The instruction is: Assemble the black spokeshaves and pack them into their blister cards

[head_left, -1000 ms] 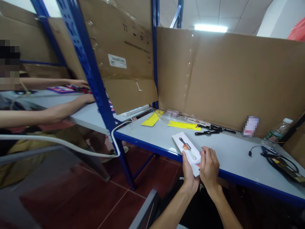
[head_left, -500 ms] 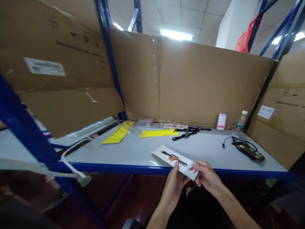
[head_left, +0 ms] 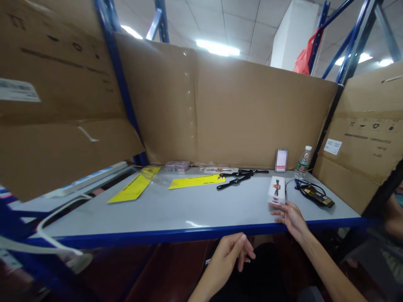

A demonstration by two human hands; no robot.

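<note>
A slim white box [head_left: 276, 189] printed with a picture of a black two-handled tool lies on the right part of the table. My right hand [head_left: 290, 217] is at its near end, fingers spread and the fingertips at or just touching the box. Below the table's front edge hangs my left hand [head_left: 231, 251], its fingers loosely bent and apart, holding nothing. Farther back lie several black two-handled tools [head_left: 234, 182] that look like spokeshaves, crossing one another. Beside them is a yellow printed card [head_left: 192, 181], and another yellow card [head_left: 135, 186] lies to the left.
A water bottle [head_left: 303, 162] and a phone [head_left: 281, 160] stand at the back right, near a black pouch with a cable [head_left: 316, 195]. Clear plastic packs [head_left: 177, 166] lie along the cardboard back wall [head_left: 258, 109]. Cardboard sides and blue posts flank the table.
The white box, held in both hands before, now lies on the table farther right. My right hand has moved right with it; my left hand has let go and dropped lower. The view has turned right.
</note>
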